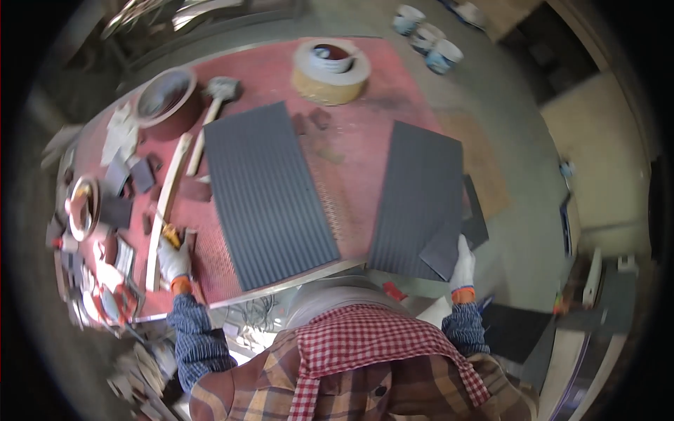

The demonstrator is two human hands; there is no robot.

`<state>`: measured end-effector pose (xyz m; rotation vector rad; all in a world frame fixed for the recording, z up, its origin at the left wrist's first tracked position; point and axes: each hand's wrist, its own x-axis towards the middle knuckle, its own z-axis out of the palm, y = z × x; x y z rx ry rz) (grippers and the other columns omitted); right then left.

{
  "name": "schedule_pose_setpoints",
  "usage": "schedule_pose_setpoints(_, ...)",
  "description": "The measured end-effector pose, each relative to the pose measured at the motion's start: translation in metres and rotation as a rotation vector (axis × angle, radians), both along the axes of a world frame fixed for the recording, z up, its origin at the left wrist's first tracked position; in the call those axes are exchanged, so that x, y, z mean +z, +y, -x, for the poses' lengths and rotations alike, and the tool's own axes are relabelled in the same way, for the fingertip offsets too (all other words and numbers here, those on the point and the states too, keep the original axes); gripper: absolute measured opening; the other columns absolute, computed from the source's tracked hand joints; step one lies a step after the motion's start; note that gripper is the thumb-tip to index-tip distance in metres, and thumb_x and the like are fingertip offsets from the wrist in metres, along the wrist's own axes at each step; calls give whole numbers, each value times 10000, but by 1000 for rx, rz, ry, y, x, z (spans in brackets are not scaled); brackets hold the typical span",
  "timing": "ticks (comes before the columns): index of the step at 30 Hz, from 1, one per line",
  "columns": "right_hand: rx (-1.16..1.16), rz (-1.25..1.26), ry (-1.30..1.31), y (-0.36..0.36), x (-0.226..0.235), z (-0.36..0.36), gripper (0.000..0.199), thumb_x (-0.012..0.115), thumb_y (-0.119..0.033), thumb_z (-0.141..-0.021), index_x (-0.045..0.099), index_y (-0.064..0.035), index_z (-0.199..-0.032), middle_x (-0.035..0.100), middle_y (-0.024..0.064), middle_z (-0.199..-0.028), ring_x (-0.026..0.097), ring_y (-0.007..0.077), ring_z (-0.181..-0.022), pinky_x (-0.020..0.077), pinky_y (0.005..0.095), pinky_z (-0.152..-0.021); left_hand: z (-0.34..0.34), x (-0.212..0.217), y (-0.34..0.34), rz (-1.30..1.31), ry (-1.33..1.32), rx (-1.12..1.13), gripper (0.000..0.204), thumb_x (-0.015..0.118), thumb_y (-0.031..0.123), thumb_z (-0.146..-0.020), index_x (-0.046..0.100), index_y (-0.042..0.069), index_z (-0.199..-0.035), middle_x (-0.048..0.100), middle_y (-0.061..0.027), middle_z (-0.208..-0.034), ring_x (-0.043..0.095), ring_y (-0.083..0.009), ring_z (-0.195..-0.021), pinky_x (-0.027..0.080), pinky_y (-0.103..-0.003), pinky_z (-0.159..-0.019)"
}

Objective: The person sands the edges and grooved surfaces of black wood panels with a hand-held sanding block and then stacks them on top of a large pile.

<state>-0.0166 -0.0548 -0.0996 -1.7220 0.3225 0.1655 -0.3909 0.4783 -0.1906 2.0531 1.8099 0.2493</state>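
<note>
My left hand (174, 261), in a white glove with an orange cuff, is closed at the table's left front around a small yellow-and-dark tool (170, 234), its kind unclear. Beside it lies a long pale wooden strip (168, 203). My right hand (463, 264), gloved alike, pinches the edge of a smooth dark grey sheet (440, 251). That sheet overlaps the lower corner of a ribbed dark grey panel (418, 186). A second ribbed panel (270, 200) lies flat in the middle of the table. Another dark piece (475, 214) shows past the right panel's edge.
On the red table (263, 74) stand a brown tub (166, 98), a mallet (215, 105) and a large tape roll (330, 78) with a smaller roll on it. Scraps and a red-and-white power tool (112, 295) crowd the left side. Several buckets (442, 56) stand on the floor beyond.
</note>
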Motion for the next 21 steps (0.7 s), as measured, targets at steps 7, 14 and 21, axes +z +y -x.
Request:
schedule_pose_setpoints(7,-93,-160,98,-6,6,11,520,639,-388,-940,627,66,-1194,697,94,-1053,687,191,-916,555,334,-808,13,-9,23,-138,42,31,565,664,100,-755,489,11,-1285,651,-273,-1111,642,-440,-1039,512,-484,-891)
schedule_pose_setpoints(14,-87,-230,27,-24,4,-6,468,651,-366,-945,653,42,-1175,702,86,-1055,680,171,-914,545,320,-810,4,111,-36,-75,-656,115,418,645,212,-908,570,-46,-1229,654,-98,-963,620,-172,-847,492,-336,-780)
schedule_pose_setpoints(21,-34,-244,-17,-45,0,-32,381,658,-335,-950,684,12,-1108,692,32,-986,643,125,-831,520,304,-737,-143,184,-241,-27,-239,-802,351,746,171,-804,591,86,-1108,675,-146,-965,697,-317,-892,561,-421,-765)
